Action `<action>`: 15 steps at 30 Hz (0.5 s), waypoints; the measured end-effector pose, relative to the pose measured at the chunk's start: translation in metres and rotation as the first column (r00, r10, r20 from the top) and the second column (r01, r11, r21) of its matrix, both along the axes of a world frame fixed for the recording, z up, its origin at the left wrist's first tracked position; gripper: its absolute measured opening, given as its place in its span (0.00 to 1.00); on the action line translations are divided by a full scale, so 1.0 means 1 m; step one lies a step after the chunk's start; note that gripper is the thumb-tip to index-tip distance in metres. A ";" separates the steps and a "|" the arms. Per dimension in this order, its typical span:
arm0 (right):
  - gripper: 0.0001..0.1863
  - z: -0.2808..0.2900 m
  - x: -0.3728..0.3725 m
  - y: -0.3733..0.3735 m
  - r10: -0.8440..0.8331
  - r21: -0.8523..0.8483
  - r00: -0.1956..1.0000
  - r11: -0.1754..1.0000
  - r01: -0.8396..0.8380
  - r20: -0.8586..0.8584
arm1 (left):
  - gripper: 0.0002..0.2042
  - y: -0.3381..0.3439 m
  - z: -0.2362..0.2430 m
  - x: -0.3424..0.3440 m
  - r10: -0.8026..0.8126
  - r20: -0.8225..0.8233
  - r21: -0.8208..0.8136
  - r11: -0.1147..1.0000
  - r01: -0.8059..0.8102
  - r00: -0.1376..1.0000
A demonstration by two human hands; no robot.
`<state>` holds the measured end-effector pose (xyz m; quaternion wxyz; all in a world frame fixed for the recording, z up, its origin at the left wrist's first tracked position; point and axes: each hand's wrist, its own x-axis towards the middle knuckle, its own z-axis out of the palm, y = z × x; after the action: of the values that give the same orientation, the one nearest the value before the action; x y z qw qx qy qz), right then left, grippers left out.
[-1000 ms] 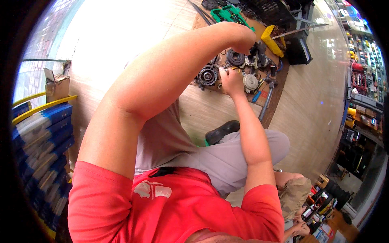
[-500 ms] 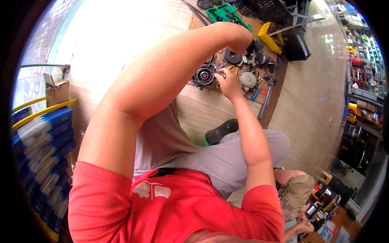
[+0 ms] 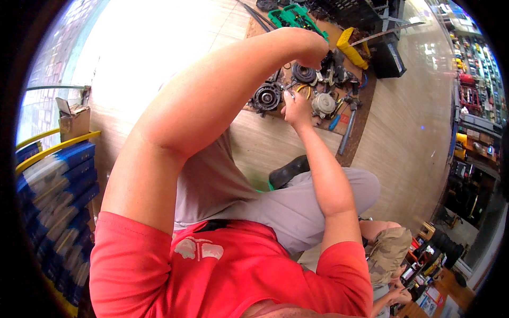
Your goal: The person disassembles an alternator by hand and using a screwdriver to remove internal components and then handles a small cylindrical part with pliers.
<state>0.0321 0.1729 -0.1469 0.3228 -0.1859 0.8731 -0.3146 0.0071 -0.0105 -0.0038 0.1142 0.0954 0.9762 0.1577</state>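
My left hand (image 3: 313, 49) hangs bent at the wrist over the cluster of parts, its fingers hidden from view. Low beside the parts, my right hand (image 3: 298, 110) is closed, with a small bright bit at its fingertips that is too small to name. Just left of it lies a dark round machine part (image 3: 266, 97) with a ringed centre. Beyond the fingers sits a dark pulley-like disc (image 3: 304, 73). To the right of my right hand rests a pale round metal housing (image 3: 324, 105).
A hammer (image 3: 348, 127) and a blue-handled tool (image 3: 334, 123) lie on the brown board's right side. Farther off are a green tool case (image 3: 297, 19), a yellow bin (image 3: 351, 47) and a black box (image 3: 388, 61). Another person's camouflage-clad leg (image 3: 391, 254) is at lower right.
My right hand has drawn back slightly from the dark round part and turned, its thumb now lower. My left arm has stayed almost still.
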 end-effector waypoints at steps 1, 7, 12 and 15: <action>0.20 -0.007 0.003 0.000 0.080 0.044 0.967 0.997 -0.071 -0.242 | 0.17 0.000 -0.002 0.000 0.018 0.011 -0.001 1.000 -0.018 1.000; 0.20 0.015 0.005 0.003 0.464 0.430 0.694 0.870 -0.240 -0.550 | 0.17 0.000 0.003 0.002 0.005 0.021 0.000 1.000 -0.005 1.000; 0.24 0.016 0.003 0.002 0.452 0.434 0.758 0.866 -0.247 -0.471 | 0.16 0.000 0.005 0.004 0.005 -0.002 0.000 1.000 -0.005 1.000; 0.25 0.002 -0.009 0.003 0.296 0.313 0.856 0.935 -0.167 -0.425 | 0.16 0.004 0.010 0.002 0.000 0.014 -0.012 1.000 0.000 1.000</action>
<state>0.0227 0.1754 -0.1447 0.1615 -0.3154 0.9298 -0.0995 0.0094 -0.0067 0.0059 0.1217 0.0937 0.9763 0.1526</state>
